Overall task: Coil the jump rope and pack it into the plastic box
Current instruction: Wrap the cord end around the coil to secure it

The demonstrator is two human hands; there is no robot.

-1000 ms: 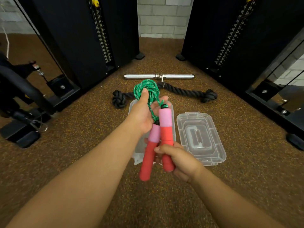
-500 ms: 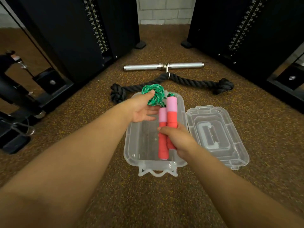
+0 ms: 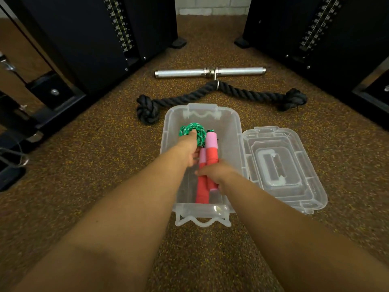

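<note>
Nearest the camera, both forearms reach forward and down over the speckled rubber floor (image 3: 84,186) into the plastic box (image 3: 235,131), which sits open on that floor.

Right hand (image 3: 216,174): fingers curled round the two jump-rope handles (image 3: 211,150), red with pink ends, lying side by side along the box's length. Handles look low inside the box; can't tell if they touch the bottom yet.

Left hand (image 3: 189,147): just beyond, gripping the green coiled rope (image 3: 195,131), thumb over the bundle, holding it at the far end of the handles. Coil is inside the box walls, towards the far half.

Step in hand, my read: coiling done, this is the placement — the whole rope going in as one bundle. Mostly complete.

Next move calls for: seat handles flat, press the coil down so it sits under the rim, then let go without the loops springing apart. Release the coil last. Risk: braided rope is springy, so a loop could pop over the rim and foul the lid.

Lid (image 3: 284,169): clear, lying just beside the box on its right, edges touching or nearly so. Closing isn't named in the task.

Further out: black knotted gym rope (image 3: 248,94) just beyond the box, clipped to a steel bar (image 3: 179,73) behind it. Black weight-stack towers (image 3: 84,39) on both sides, brick wall at the back.
</note>
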